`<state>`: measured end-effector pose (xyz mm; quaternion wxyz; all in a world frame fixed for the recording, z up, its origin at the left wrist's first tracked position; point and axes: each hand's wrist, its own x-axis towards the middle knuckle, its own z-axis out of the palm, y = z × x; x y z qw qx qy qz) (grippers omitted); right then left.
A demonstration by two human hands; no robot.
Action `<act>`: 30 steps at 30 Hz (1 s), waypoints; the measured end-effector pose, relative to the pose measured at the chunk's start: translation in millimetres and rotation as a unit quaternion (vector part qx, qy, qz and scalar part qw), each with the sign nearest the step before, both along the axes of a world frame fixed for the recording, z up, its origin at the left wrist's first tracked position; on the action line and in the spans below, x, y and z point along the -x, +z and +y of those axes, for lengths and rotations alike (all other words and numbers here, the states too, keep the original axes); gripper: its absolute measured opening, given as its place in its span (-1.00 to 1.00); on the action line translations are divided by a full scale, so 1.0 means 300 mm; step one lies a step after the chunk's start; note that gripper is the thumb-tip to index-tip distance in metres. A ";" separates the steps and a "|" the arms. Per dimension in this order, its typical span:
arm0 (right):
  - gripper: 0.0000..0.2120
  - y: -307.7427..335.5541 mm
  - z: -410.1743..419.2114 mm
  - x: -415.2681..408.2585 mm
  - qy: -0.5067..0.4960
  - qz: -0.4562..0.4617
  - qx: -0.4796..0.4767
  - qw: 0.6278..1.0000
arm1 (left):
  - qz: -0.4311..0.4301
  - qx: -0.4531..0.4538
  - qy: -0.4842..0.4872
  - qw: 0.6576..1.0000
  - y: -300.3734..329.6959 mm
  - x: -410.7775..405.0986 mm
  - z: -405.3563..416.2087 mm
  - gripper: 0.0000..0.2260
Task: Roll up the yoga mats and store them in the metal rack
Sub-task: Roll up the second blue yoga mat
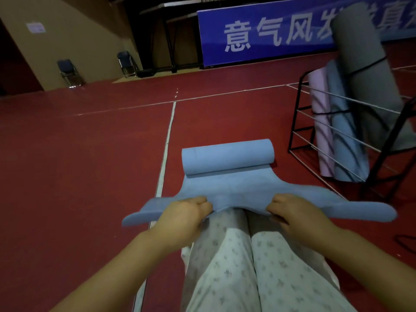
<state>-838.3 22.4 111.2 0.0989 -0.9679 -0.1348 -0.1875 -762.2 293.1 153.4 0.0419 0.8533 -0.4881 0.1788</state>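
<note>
A blue yoga mat (227,161) lies on the red floor in front of me, its far part wound into a roll and its near end lifted off the floor. My left hand (184,215) grips the near edge left of centre. My right hand (292,212) grips the same edge right of centre, and the mat bunches between the two hands. The black metal rack (299,122) stands at the right. It holds a pink rolled mat (319,122), a blue rolled mat (344,136) and a tall grey rolled mat (364,64), all upright.
My legs in light patterned trousers (247,266) are under the lifted mat end. White court lines (166,145) cross the red floor. A blue banner (258,34) and two folding chairs (69,73) stand along the far wall. A black cable (405,242) lies at the right edge.
</note>
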 end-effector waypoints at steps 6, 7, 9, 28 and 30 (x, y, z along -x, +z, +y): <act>-0.78 -0.031 0.000 0.098 -0.002 0.047 -0.039 0.998 | 0.109 0.029 -0.013 0.994 -0.070 0.038 0.064 -0.94; -0.69 -0.037 -0.011 0.091 -0.003 0.071 -0.055 0.996 | 0.142 0.040 -0.009 0.989 -0.089 0.031 0.071 -0.89; -0.63 -0.028 -0.029 0.078 0.001 0.107 -0.083 0.991 | 0.200 0.068 0.012 0.977 -0.118 0.011 0.074 -0.81; -0.77 -0.050 0.057 0.007 -0.084 -0.076 -0.054 0.992 | 0.119 0.132 0.042 0.983 -0.141 -0.056 -0.137 -0.79; -0.80 -0.033 0.027 0.008 -0.089 -0.026 -0.116 0.989 | 0.182 0.199 0.036 0.962 -0.121 -0.054 -0.122 -0.73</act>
